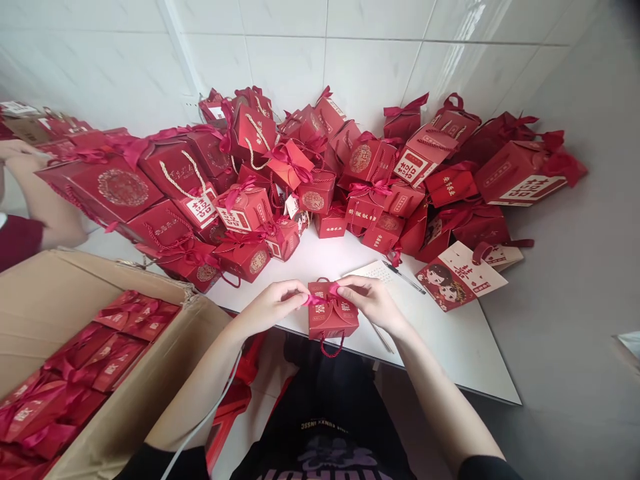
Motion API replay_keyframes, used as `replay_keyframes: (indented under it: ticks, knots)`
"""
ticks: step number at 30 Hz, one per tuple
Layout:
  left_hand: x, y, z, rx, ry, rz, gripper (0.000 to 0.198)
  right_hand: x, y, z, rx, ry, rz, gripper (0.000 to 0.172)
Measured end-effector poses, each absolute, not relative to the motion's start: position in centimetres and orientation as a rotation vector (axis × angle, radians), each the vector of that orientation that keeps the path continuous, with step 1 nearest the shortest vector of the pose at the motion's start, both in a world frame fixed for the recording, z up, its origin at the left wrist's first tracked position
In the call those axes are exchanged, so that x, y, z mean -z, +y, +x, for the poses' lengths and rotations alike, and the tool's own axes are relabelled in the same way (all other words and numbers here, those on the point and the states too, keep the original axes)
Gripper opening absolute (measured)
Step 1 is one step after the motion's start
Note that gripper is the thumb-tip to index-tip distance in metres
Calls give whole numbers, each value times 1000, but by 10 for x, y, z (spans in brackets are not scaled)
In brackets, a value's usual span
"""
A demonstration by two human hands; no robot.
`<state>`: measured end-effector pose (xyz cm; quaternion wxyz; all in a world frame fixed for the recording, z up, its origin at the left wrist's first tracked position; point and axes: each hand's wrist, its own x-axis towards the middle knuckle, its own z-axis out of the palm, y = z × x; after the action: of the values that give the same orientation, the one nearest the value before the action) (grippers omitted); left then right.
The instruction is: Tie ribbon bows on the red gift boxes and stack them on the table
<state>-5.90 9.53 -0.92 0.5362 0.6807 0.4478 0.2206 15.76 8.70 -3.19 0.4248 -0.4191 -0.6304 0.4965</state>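
2 hands are seen at the near edge of the white table point(450, 340), working on 1 small red gift box point(333, 319) that stands upright there. The left hand point(273, 303) is pinched on one end of the pink ribbon point(320, 298) at the box top, and the right hand point(370, 300) is pinched on the other end. For a neat bow, both ends are best pulled evenly and outward, so the box is not tipped over the edge. The knot is best kept centred above the flaps. A pen point(404, 276) lies on a paper sheet point(373, 272) just beyond, and a heap of finished red boxes point(310, 173) is stacked against the wall. A cardboard carton point(45, 300) of flat boxes stands at the left.
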Motion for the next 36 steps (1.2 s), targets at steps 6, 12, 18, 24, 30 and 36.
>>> replay_keyframes:
  ticks: [6,12,18,24,30,36]
  knots:
    - [-9,92,-55,-486,1168,2048,23,42,83,145,-976,-1657,-1102,19]
    - [-26,101,-41,-391,1039,2446,26,45,83,142,-1017,-1577,-1130,11]
    - [-33,127,-22,-425,886,2390,18,46,82,143,-1058,-1531,-1126,15]
    - [-16,153,-14,-515,825,2112,13,48,81,143,-1268,-1364,-1071,30]
    - [27,154,-18,-627,871,1949,15,52,81,141,-1255,-1281,-1076,37]
    - [46,125,-28,-784,915,2082,13,56,80,140,-1229,-1238,-1010,30]
